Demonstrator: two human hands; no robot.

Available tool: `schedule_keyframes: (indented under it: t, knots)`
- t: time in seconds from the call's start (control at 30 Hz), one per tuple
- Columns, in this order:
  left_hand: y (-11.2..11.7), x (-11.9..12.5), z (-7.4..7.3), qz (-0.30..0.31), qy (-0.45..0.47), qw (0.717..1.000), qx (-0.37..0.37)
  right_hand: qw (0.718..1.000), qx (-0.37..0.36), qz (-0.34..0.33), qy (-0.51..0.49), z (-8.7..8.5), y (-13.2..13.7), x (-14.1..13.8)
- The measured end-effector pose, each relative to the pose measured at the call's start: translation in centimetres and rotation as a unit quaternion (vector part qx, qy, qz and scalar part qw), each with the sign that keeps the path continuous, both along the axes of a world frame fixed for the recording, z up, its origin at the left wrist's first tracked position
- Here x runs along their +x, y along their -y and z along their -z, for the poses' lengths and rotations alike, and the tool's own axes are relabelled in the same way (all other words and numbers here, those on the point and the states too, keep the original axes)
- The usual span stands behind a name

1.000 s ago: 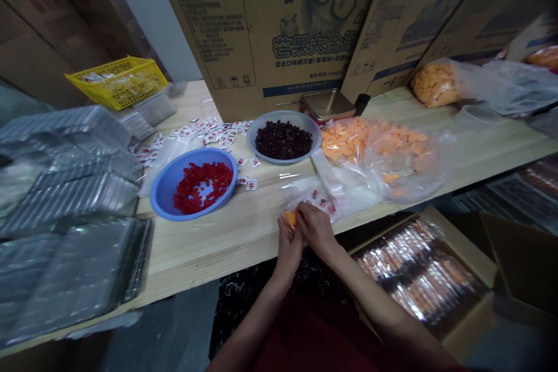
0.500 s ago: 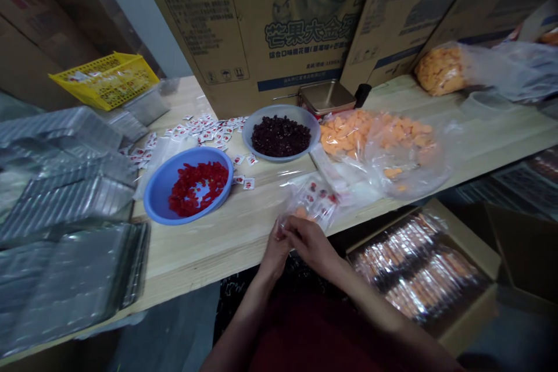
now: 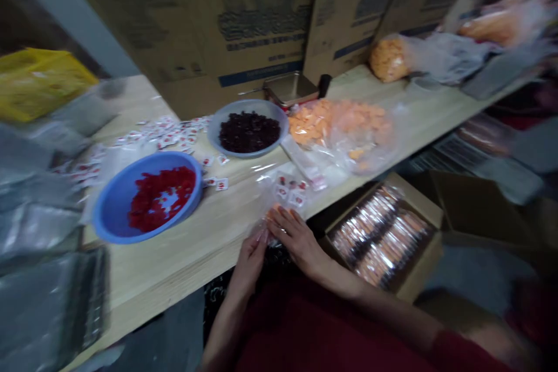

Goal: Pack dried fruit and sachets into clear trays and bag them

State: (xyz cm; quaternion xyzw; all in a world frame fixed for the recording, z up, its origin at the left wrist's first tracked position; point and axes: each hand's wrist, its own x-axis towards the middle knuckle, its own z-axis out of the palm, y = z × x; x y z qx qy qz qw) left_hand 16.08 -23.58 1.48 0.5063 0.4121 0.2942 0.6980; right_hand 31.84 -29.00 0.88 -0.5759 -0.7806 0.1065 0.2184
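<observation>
Your left hand (image 3: 251, 253) pinches the near end of the clear bag (image 3: 288, 192), while your right hand (image 3: 299, 238) lies over it, fingers extended. The bag rests at the front edge of the table (image 3: 218, 229), orange pieces at your fingertips and small sachets towards its far end. If that pinch slips, the bag could slide off the edge or spill; pressing hard might crush the pieces. The open carton (image 3: 422, 267) sits lower on your right, where a dropped piece could land. Farther left, a careless elbow might tip the blue bowl (image 3: 111, 203).
</observation>
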Motion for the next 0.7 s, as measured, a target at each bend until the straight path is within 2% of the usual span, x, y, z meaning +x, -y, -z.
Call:
schedule_keyframes:
  t: [0.07, 0.1, 0.17, 0.23, 0.3, 0.33, 0.4, 0.47, 0.53, 0.63, 0.7]
  knots:
    - [0.2, -0.7, -1.0, 0.056, -0.026, 0.998, 0.003, 0.999, -0.003, -0.016, -0.03, -2.0, 0.7, 1.2]
    - [0.0, -0.9, -1.4, 0.057, -0.055, 0.996, 0.029, 0.999, -0.002, -0.014, -0.045, -3.0, 1.0, 1.7]
    - [-0.5, -1.1, -1.8, 0.0, -0.142, 0.976, 0.162, 0.997, 0.013, -0.004, -0.072, -4.4, 1.4, 2.5]
    - [-1.1, -0.7, -2.1, -0.04, -0.219, 0.909, 0.351, 0.995, 0.039, -0.005, -0.091, -5.1, 1.6, 2.9]
    - [-1.5, -0.1, -2.4, 0.017, -0.255, 0.831, 0.494, 0.993, 0.062, -0.015, -0.099, -5.2, 1.6, 2.9]
    - [-1.6, 0.3, -2.6, 0.06, -0.26, 0.8, 0.537, 0.992, 0.074, -0.019, -0.099, -5.1, 1.6, 2.8]
    - [-1.6, 0.9, -3.0, 0.119, -0.264, 0.762, 0.58, 0.992, 0.086, -0.014, -0.095, -5.1, 1.7, 2.8]
    - [-1.4, 1.7, -3.3, 0.123, -0.262, 0.745, 0.601, 0.993, 0.077, 0.014, -0.089, -5.5, 2.3, 3.0]
    - [-0.7, 2.8, -3.9, 0.127, -0.254, 0.744, 0.605, 0.994, 0.049, 0.068, -0.074, -6.4, 3.2, 3.6]
    - [0.9, 5.6, -5.4, 0.14, -0.236, 0.755, 0.595, 0.988, 0.022, 0.139, -0.066, -8.0, 5.3, 5.5]
    - [2.4, 8.0, -7.0, 0.144, -0.211, 0.773, 0.58, 0.984, 0.027, 0.151, -0.092, -9.3, 7.4, 7.6]
